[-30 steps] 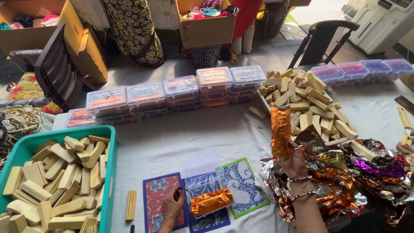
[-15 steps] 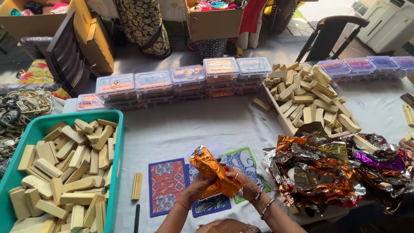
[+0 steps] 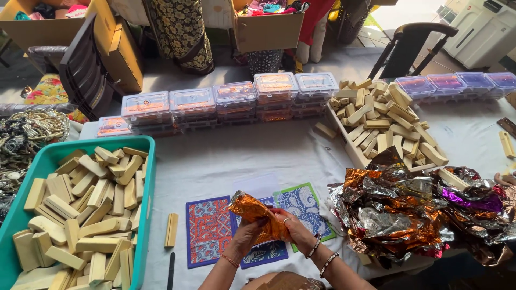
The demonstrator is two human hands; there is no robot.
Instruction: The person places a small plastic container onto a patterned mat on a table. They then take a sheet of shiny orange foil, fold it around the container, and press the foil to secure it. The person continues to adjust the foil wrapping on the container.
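Both my hands hold a crumpled sheet of orange foil (image 3: pixel 252 210) just above three patterned cards (image 3: pixel 208 231) on the white cloth. My left hand (image 3: pixel 246 236) grips the foil from below and the left. My right hand (image 3: pixel 293 228), with a ring and bracelets, pinches its right side. What the foil wraps is hidden. A single pale wooden block (image 3: pixel 171 229) lies left of the cards, beside a dark thin stick (image 3: pixel 171 268).
A teal bin (image 3: pixel 148 177) full of wooden blocks stands at left. A heap of coloured foil sheets (image 3: pixel 419 209) lies at right, behind it a tray of blocks (image 3: pixel 384 121). Clear lidded boxes (image 3: pixel 231 96) line the back. Cardboard boxes (image 3: pixel 269 27) and a chair (image 3: pixel 408 40) stand beyond.
My right hand came back from the foil heap with an orange sheet. Both hands now close on the orange foil bundle over the cards, lifted off the cloth.
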